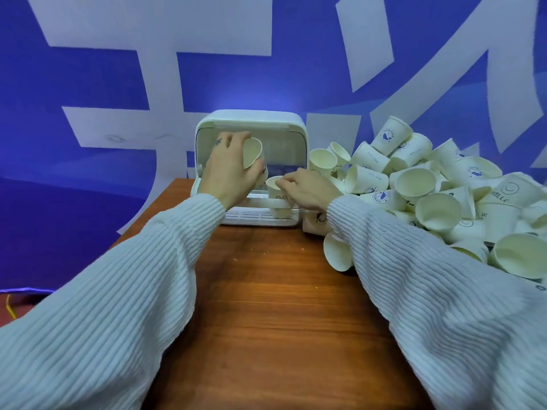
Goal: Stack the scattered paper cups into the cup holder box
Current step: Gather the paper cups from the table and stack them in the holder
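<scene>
A white cup holder box with its lid up stands at the far edge of the wooden table. My left hand grips a cream paper cup tilted sideways, held in front of the box's opening. My right hand pinches the rim of a second paper cup that stands upright on the box's slatted front tray. A big pile of loose paper cups, some printed with blue logos, lies to the right of the box.
The wooden table stretches toward me between my two white ribbed sleeves. One cup lies on its side by my right forearm. A blue and white banner hangs behind the table.
</scene>
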{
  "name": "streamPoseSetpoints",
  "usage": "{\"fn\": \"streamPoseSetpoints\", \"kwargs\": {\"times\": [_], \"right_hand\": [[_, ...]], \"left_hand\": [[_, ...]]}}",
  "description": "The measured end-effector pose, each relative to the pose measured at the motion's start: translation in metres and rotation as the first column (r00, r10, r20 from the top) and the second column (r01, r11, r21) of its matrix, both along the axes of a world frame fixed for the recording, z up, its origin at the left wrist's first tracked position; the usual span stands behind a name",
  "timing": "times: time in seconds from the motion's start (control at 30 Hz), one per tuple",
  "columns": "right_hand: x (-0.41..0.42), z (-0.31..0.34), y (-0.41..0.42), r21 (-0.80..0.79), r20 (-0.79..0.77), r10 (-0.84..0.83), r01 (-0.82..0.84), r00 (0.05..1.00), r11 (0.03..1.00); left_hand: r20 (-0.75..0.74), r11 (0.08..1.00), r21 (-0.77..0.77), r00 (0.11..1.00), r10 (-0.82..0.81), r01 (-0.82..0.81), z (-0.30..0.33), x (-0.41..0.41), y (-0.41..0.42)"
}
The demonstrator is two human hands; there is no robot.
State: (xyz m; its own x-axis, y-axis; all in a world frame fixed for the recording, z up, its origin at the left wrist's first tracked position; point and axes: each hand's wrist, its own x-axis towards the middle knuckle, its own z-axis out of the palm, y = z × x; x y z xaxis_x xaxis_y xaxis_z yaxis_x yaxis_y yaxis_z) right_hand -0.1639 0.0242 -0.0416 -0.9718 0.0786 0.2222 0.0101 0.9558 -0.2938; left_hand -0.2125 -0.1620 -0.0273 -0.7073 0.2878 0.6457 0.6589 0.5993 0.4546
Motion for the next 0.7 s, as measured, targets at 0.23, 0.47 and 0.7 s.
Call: {"fn": "streamPoseSetpoints", "kwargs": {"times": [0.23,0.47,0.7], "right_hand": [[0.036,0.016,0.029,-0.191,-0.235,-0.010,-0.036,0.972,0.981],[0.056,0.006,0.054,-0.126,-0.223,-0.022,-0.006,0.975,0.992],[0.093,0.005,0.066,-0.122,-0.114,-0.044,0.030,0.993,0.992]], "left_hand": [[0.016,0.974,-0.151,0.986,-0.169,0.169,0.007,-0.021,0.032],[0.159,0.930,-0.302,0.973,-0.166,0.208,-0.012,-0.035,0.071],[0.260,0.742,-0.654,0.965,0.034,0.150,-0.034,-0.027,0.075]]}}
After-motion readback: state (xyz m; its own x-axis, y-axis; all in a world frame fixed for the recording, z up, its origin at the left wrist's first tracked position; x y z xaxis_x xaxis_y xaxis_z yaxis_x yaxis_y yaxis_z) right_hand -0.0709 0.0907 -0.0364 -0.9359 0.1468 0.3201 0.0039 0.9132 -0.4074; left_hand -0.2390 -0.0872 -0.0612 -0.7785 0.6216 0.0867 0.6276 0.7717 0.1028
